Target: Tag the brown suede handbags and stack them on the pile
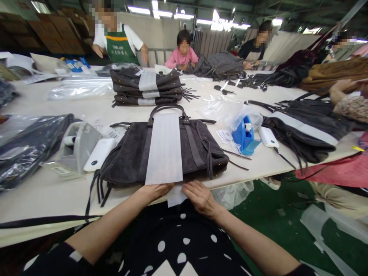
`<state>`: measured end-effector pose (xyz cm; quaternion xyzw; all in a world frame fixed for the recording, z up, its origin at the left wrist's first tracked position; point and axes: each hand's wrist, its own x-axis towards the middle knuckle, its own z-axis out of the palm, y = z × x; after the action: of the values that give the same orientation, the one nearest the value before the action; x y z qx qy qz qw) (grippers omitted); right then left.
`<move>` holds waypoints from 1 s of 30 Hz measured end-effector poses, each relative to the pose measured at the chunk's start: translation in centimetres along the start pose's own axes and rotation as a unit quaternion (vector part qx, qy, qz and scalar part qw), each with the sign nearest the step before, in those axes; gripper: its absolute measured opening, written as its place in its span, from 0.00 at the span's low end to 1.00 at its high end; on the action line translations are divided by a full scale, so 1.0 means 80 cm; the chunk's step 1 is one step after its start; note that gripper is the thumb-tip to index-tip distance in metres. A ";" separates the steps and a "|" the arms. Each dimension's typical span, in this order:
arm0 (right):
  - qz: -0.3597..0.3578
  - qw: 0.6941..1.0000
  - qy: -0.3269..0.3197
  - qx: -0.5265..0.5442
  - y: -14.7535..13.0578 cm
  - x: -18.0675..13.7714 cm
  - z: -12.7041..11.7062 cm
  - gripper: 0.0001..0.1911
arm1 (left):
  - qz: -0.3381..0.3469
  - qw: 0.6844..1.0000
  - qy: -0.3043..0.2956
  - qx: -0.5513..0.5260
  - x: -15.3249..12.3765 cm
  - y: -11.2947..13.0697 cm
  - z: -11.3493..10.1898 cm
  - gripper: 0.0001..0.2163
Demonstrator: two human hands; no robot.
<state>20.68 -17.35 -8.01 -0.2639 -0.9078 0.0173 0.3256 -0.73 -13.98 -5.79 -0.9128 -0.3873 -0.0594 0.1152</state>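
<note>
A dark grey suede handbag lies on the table in front of me, its two handles pointing away. Across its middle runs a white paper strip, with another end of white paper hanging below the bag's near edge. My left hand is at that edge, fingers closed on the paper and partly hidden beneath the strip. My right hand is just right of the hanging end, its bent fingers closed at the paper's side. Thin dark straps trail from both ends of the bag.
Stacked dark bags with white bands stand behind. A grey tape dispenser and white device are left; a blue tape dispenser is right. Plastic-wrapped bags lie far left. Co-workers stand across the table and at right.
</note>
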 end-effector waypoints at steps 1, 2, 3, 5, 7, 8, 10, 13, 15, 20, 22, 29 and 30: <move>-0.001 1.000 0.011 0.008 -0.002 0.001 0.000 0.19 | 0.014 0.999 -0.001 0.035 0.003 0.000 -0.001 0.22; -0.001 1.000 0.020 0.016 -0.003 0.002 0.000 0.18 | 0.023 0.998 0.002 0.064 0.006 0.000 -0.002 0.22; 0.001 0.999 0.026 0.024 -0.004 0.002 -0.001 0.18 | 0.024 0.996 0.006 0.084 0.008 -0.001 -0.002 0.23; 0.015 0.998 0.034 0.046 -0.003 0.002 -0.001 0.17 | 0.016 0.995 0.016 0.098 0.011 -0.005 -0.001 0.25; 0.039 0.996 0.036 0.073 -0.001 0.005 -0.003 0.15 | 0.016 0.994 0.026 0.102 0.012 -0.009 0.000 0.25; 0.048 0.994 0.040 0.086 0.001 0.008 -0.004 0.15 | 0.018 0.994 0.033 0.104 0.012 -0.011 0.000 0.25; 0.052 0.992 0.053 0.106 0.002 0.015 -0.008 0.14 | 0.022 0.993 0.050 0.104 0.012 -0.013 0.000 0.24; 0.028 0.991 0.066 0.115 -0.002 0.024 -0.015 0.13 | 0.035 0.993 0.048 0.099 0.015 -0.012 -0.008 0.23; 0.006 0.992 0.066 0.111 -0.008 0.026 -0.018 0.13 | 0.036 0.994 0.021 0.097 0.018 -0.007 -0.016 0.24; -0.028 0.994 0.038 0.101 -0.030 0.021 -0.014 0.15 | 0.001 0.994 -0.026 0.108 0.023 0.005 -0.030 0.24; -0.045 0.993 0.035 0.107 -0.039 0.019 -0.008 0.15 | 0.007 0.993 -0.018 0.113 0.023 0.003 -0.028 0.24; -0.116 0.979 -0.032 0.164 -0.068 0.010 0.001 0.16 | 0.005 0.996 0.000 0.094 0.023 -0.014 -0.022 0.25; -0.118 0.977 -0.042 0.170 -0.070 0.009 -0.002 0.16 | 0.004 0.996 0.000 0.093 0.024 -0.015 -0.021 0.25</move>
<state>17.67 -21.88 -6.36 -0.0950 -0.9289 0.1441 0.3275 -0.32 -12.28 -3.56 -0.8997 -0.3877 -0.0226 0.1994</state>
